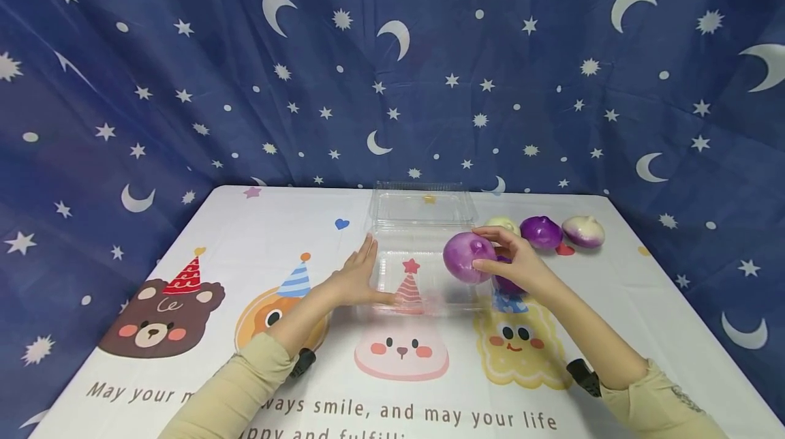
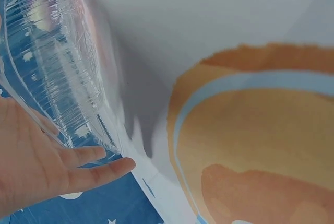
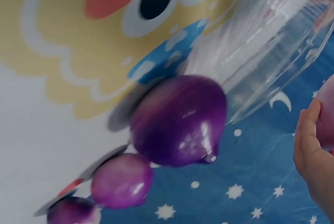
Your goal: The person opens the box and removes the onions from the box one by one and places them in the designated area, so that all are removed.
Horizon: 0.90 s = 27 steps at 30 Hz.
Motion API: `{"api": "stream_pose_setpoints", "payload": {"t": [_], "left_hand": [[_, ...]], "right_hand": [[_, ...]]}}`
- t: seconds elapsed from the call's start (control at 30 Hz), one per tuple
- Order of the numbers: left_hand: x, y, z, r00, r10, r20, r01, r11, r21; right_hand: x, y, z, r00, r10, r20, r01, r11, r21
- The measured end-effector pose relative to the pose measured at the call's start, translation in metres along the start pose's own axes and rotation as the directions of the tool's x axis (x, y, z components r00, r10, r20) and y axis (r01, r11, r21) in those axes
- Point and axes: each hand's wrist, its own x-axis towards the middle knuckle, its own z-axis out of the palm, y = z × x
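Note:
A clear plastic clamshell box (image 1: 423,243) lies on the table with its lid (image 1: 398,209) folded back. My left hand (image 1: 352,280) rests against its left side, fingers straight along the outer wall and thumb at the front corner. In the left wrist view, extended fingers (image 2: 96,174) lie beside the ribbed clear wall. My right hand (image 1: 518,262) holds a light purple toy onion (image 1: 463,258) between thumb and fingers, over the right part of the box. A dark purple onion (image 3: 180,122) lies just outside the box's right side, partly hidden behind my right hand in the head view.
At the back right lie a pale onion (image 1: 501,223), partly covered by my right hand, a purple onion (image 1: 541,232) and a white-and-purple onion (image 1: 584,231). The white tablecloth (image 1: 644,330) has cartoon prints. A blue curtain (image 1: 429,118) with moons and stars hangs behind.

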Motion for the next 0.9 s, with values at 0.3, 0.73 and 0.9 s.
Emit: {"api": "stream_pose_setpoints", "payload": {"t": [0.3, 0.73, 0.9], "left_hand": [[-0.002, 0.000, -0.001, 1.000, 0.004, 0.005, -0.004, 1.000, -0.008], [-0.002, 0.000, 0.000, 1.000, 0.011, 0.007, -0.011, 1.000, -0.017], [-0.002, 0.001, 0.000, 1.000, 0.007, 0.009, -0.006, 1.000, -0.019]], "right_hand": [[-0.008, 0.008, -0.018, 0.999, 0.035, -0.042, -0.036, 0.999, -0.038], [-0.017, 0.013, -0.055, 0.989, 0.042, -0.142, -0.044, 0.999, -0.008], [-0.021, 0.020, -0.066, 0.987, 0.027, -0.158, -0.031, 0.999, -0.017]]}}
